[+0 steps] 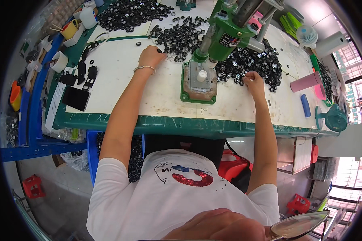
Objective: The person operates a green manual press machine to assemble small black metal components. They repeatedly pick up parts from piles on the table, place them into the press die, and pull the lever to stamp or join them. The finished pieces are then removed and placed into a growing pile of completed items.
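A green bench press [222, 40] stands in the middle of the table. On its base plate [191, 98] sits a short white round post [202, 75]. Left of the press, my left hand [152, 58] is closed at the near edge of a heap of black wheels with metal pins [181, 36]. Something dark shows by its fingertips, too small to make out. To the right, my right hand [254, 85] pinches a small black wheel [242, 82] at the edge of a heap of black wheels with pale centres [265, 62].
Another black heap [128, 16] lies at the far left. A phone [76, 99] and black straps [90, 76] lie on the table's left. At the right are a pink cylinder [305, 82], a blue bar [305, 105] and a small green fan [335, 118]. Green edging [169, 125] borders the front.
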{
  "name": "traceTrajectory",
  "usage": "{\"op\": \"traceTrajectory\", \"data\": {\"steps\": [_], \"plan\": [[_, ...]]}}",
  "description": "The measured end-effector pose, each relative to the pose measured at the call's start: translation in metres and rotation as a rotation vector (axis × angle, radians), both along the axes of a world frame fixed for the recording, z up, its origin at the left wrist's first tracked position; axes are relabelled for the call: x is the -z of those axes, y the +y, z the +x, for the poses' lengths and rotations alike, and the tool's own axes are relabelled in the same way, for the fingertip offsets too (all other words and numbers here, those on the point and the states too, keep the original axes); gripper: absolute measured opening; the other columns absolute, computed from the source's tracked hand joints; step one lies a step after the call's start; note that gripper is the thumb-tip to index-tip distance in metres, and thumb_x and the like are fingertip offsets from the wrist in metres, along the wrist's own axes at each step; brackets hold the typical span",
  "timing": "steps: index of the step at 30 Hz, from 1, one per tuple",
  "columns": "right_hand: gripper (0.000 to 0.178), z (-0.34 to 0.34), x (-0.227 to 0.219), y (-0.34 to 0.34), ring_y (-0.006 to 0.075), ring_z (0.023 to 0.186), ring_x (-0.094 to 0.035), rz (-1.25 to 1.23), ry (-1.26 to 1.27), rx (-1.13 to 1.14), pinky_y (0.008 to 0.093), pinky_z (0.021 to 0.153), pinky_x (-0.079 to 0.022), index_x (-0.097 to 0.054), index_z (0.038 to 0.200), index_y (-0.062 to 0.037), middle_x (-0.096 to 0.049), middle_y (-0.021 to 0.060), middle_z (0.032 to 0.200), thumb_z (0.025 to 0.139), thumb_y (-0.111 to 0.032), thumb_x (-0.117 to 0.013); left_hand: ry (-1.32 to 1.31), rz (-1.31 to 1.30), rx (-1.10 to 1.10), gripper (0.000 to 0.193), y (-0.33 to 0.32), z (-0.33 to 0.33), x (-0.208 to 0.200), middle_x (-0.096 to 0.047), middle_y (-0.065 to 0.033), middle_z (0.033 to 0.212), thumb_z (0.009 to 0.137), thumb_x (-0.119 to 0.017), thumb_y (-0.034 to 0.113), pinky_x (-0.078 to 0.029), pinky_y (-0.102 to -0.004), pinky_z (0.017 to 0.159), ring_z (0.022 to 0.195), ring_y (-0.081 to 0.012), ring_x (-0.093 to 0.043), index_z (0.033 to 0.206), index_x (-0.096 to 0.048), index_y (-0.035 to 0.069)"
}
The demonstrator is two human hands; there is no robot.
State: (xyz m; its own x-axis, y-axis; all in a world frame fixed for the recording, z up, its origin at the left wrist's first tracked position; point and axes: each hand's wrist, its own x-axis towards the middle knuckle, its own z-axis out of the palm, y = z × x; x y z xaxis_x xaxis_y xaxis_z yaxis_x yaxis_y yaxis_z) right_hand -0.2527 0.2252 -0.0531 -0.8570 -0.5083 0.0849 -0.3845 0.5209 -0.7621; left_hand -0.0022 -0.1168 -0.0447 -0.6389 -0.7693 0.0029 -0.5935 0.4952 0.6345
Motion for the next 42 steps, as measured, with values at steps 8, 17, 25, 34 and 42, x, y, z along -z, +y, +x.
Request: {"op": "traceTrajectory", "data": {"steps": [8, 17, 25, 34, 42], "plan": [[0.022, 0.040, -0.036, -0.026, 0.0093, 0.078, -0.060, -0.308, -0.045, -0.102, 0.0233, 0.070, -0.048, -0.065, 0.099, -0.0003, -0.066, 0.0042, 0.086, 0.079, -0.009, -0.069, -0.050, 0.009, -0.025, 0.036, 0.000, -0.011, -0.010, -0.066, -0.0199, 0.077, 0.067, -0.071, 0.033, -0.052, -0.0376, 0.069, 0.073, -0.0320, -0.066, 0.076, -0.068, -0.001], [0.019, 0.137, -0.058, -0.081, 0.0121, 0.079, -0.058, -0.307, -0.073, -0.519, 0.0259, 0.073, -0.047, -0.066, 0.100, -0.0021, -0.062, 0.0043, 0.091, 0.084, -0.013, -0.065, 0.115, 0.114, 0.026, 0.024, -0.003, 0.004, -0.004, -0.067, -0.0141, 0.075, 0.070, -0.070, 0.021, -0.051, -0.0315, 0.060, 0.067, -0.0230, -0.065, 0.082, -0.069, 0.000], [0.018, 0.152, -0.059, -0.080, 0.0155, 0.082, -0.058, -0.274, 0.070, -0.496, 0.0270, 0.076, -0.047, -0.065, 0.101, -0.0015, -0.057, 0.0052, 0.094, 0.086, -0.010, -0.061, 0.783, 0.588, 0.262, 0.015, 0.063, 0.021, -0.037, -0.064, -0.0023, 0.071, 0.081, -0.071, 0.011, -0.043, -0.0186, 0.048, 0.058, -0.0066, -0.056, 0.092, -0.067, 0.002], [0.025, 0.097, -0.092, -0.055, 0.0092, 0.076, -0.060, -0.552, -0.221, -0.225, 0.0230, 0.071, -0.049, -0.061, 0.114, -0.0017, -0.064, 0.0038, 0.096, 0.093, -0.014, -0.056, 0.714, 0.622, 0.512, 0.013, 0.119, 0.000, -0.054, -0.064, 0.0032, 0.071, 0.077, -0.074, 0.012, -0.041, -0.0189, 0.049, 0.056, -0.0032, -0.052, 0.086, -0.069, 0.005], [0.025, 0.041, -0.232, -0.103, 0.0161, 0.079, -0.055, -0.930, -0.257, -0.359, 0.0295, 0.070, -0.045, -0.060, 0.097, -0.0062, -0.060, 0.0062, 0.090, 0.094, -0.028, -0.048, 0.819, 0.759, 0.484, 0.010, 0.116, -0.006, -0.034, -0.065, -0.0006, 0.085, 0.075, -0.074, 0.004, -0.045, -0.0216, 0.068, 0.074, -0.0073, -0.058, 0.084, -0.071, 0.001]]}}
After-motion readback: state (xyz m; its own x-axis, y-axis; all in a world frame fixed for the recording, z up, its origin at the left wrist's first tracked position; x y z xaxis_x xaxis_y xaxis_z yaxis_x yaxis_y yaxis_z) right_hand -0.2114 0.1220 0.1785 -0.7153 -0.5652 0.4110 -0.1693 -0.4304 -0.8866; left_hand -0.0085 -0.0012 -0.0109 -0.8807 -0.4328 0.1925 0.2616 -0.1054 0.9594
